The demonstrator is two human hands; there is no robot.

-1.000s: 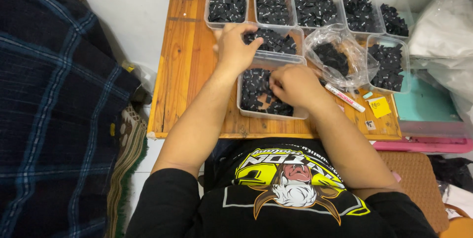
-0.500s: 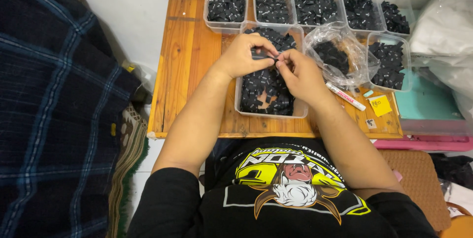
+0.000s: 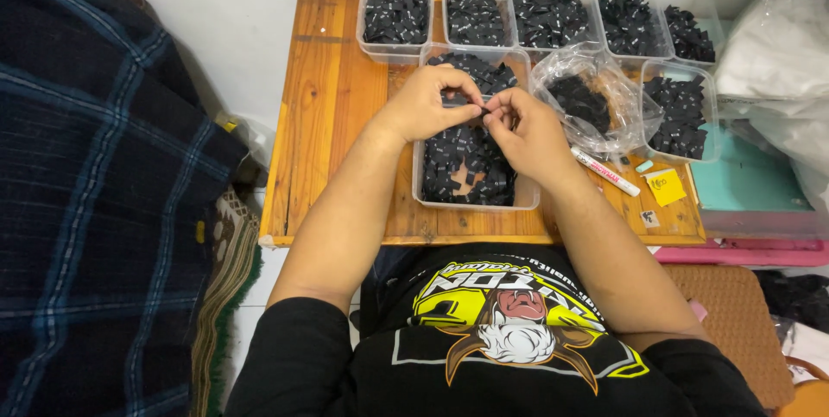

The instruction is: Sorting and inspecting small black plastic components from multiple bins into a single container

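Above the near clear tub of black fabric labels on the wooden table, the left hand and right hand, lifted from the tub a moment ago, now meet, fingertips pinched together on one small black label.

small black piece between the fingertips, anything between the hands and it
Nothing visible. The left hand and right hand pinch the small black piece directly, above the clear tray of black pieces.

- Bare wooden table is left open on the left.
- The far edge is blocked by a row of tubs.
- The right is crowded by a plastic bag and marker.
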